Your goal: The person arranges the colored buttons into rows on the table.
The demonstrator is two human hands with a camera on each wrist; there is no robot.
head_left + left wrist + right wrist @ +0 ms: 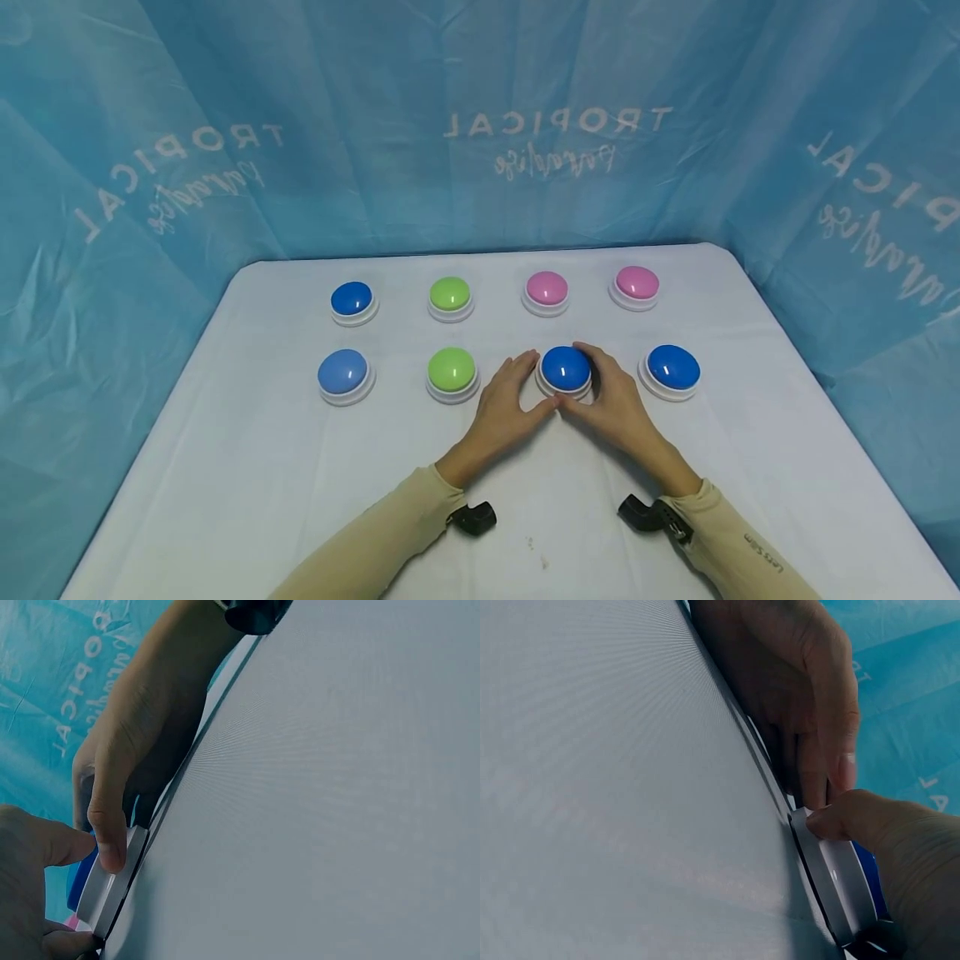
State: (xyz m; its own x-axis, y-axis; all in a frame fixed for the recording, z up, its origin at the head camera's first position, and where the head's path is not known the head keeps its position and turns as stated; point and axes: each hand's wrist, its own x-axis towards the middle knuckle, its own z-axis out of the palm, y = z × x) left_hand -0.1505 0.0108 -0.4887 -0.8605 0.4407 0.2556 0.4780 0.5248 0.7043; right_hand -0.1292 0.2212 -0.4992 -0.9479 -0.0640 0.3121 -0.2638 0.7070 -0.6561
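Note:
On the white table, both hands frame a blue dome push button (566, 367) with a white round base, third from the left in the nearer row. My left hand (504, 412) holds the base from the left, with fingers along its side and thumb at the front. From the right, my right hand (617, 407) grips the same base, its thumb meeting the left thumb in front. The wrist views show thumbs against the white base (844, 889); it appears to lie flat on or very near the cloth. The dome's top is uncovered by the fingers.
To the right sits another blue button (673, 367); to the left, a green button (452, 369) and a lighter blue button (342, 372). Behind them runs a row with a blue button (351, 298), a green button (450, 293) and pink buttons (547, 288). Blue curtains (480, 192) surround the table.

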